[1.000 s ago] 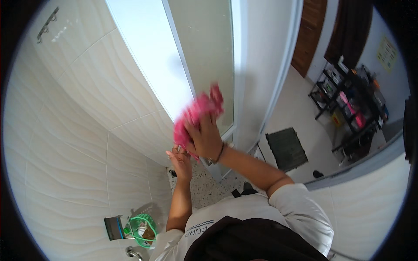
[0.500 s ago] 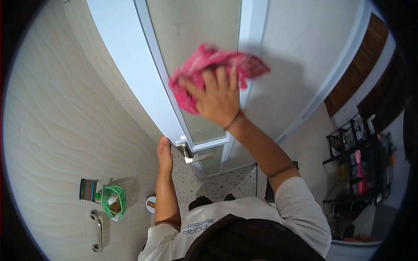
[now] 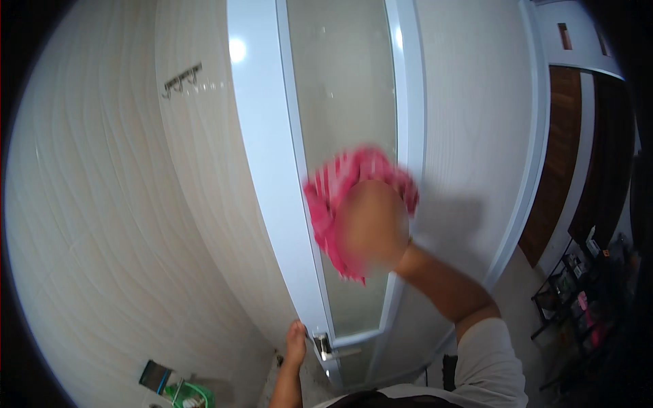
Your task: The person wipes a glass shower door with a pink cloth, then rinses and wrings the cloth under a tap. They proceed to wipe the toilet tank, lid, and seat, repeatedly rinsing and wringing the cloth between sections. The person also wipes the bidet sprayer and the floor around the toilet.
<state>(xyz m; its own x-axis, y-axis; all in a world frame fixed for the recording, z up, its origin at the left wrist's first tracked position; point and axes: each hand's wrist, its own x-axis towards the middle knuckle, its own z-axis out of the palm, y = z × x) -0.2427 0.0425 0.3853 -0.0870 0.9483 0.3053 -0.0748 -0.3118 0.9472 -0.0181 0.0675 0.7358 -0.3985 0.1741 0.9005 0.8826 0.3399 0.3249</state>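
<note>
A pink patterned cloth [image 3: 333,173] is bunched against the narrow frosted glass pane [image 3: 347,88] of a white-framed door [image 3: 262,136]. Over it lies my right hand [image 3: 375,224], pressing it to the glass. Motion smears the fingers of that hand, and part of the cloth is hidden beneath it. Lower left, my left hand [image 3: 294,343] grips the door's free edge, beside the metal lever handle [image 3: 323,347]. The cloth reaches across the pane and overlaps the right frame strip.
A metal hook rail [image 3: 183,80] is fixed to the wavy beige tiled wall [image 3: 102,204]. Below left hangs a green basket [image 3: 197,394]. At right, a black rack [image 3: 578,299] full of small items stands beyond the door frame [image 3: 537,136].
The view has tilted upward, bringing in the hook rail and more of the upper door. My right hand and the cloth have shifted on the pane; the left hand keeps hold of the edge.
</note>
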